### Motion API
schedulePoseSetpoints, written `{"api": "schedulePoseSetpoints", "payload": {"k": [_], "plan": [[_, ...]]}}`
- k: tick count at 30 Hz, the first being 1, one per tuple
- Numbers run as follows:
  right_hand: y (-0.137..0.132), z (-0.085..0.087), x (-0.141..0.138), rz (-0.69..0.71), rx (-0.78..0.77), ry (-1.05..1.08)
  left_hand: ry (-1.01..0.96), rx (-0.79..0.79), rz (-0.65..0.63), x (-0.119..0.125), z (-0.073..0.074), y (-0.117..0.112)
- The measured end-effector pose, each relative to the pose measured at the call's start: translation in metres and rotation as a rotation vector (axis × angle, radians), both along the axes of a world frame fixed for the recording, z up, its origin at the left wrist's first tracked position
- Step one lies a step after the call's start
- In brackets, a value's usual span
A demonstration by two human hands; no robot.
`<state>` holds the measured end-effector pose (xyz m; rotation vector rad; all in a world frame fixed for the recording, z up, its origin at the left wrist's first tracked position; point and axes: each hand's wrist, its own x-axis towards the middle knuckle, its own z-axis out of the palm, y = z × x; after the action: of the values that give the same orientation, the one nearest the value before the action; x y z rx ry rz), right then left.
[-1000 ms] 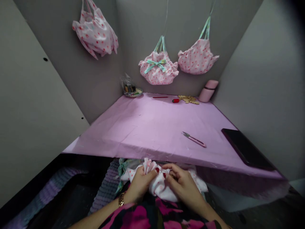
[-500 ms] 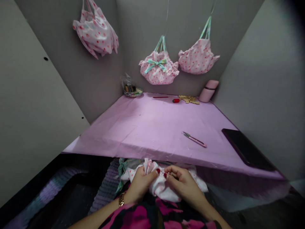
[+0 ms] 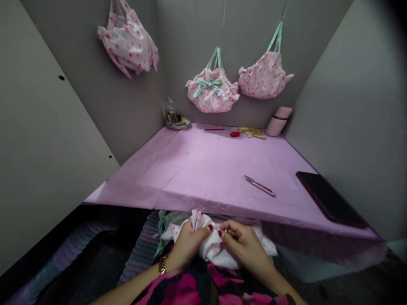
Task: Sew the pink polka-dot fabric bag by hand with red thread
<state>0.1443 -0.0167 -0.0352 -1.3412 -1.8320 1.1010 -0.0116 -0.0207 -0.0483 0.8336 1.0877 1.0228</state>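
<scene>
A bunched piece of white fabric with pink dots (image 3: 212, 250) lies in my lap, just below the front edge of the table. My left hand (image 3: 186, 245) grips its left side with the fingers curled round a fold. Pinching the fabric from the right, my right hand (image 3: 244, 245) has its thumb and fingers pressed together, fingertips almost touching those of the left. A green ribbon (image 3: 163, 224) trails from the fabric's left edge.
The table carries a lilac cloth (image 3: 203, 169) with pink snips (image 3: 259, 185), a dark tablet (image 3: 330, 197), a red spool (image 3: 234, 134), a pink flask (image 3: 277, 120) and a small basket (image 3: 177, 123). Three dotted fabric bags (image 3: 211, 89) hang on the grey walls.
My right hand's fingers have curled in tighter on the fabric and shifted slightly towards the left hand. The left hand keeps its grip.
</scene>
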Motion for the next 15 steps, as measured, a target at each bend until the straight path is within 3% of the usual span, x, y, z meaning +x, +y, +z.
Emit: {"api": "schedulePoseSetpoints", "payload": {"k": [15], "plan": [[0.004, -0.016, 0.001, 0.02, -0.233, 0.307, -0.139, 0.018, -0.09, 0.0, -0.008, 0.001]]}}
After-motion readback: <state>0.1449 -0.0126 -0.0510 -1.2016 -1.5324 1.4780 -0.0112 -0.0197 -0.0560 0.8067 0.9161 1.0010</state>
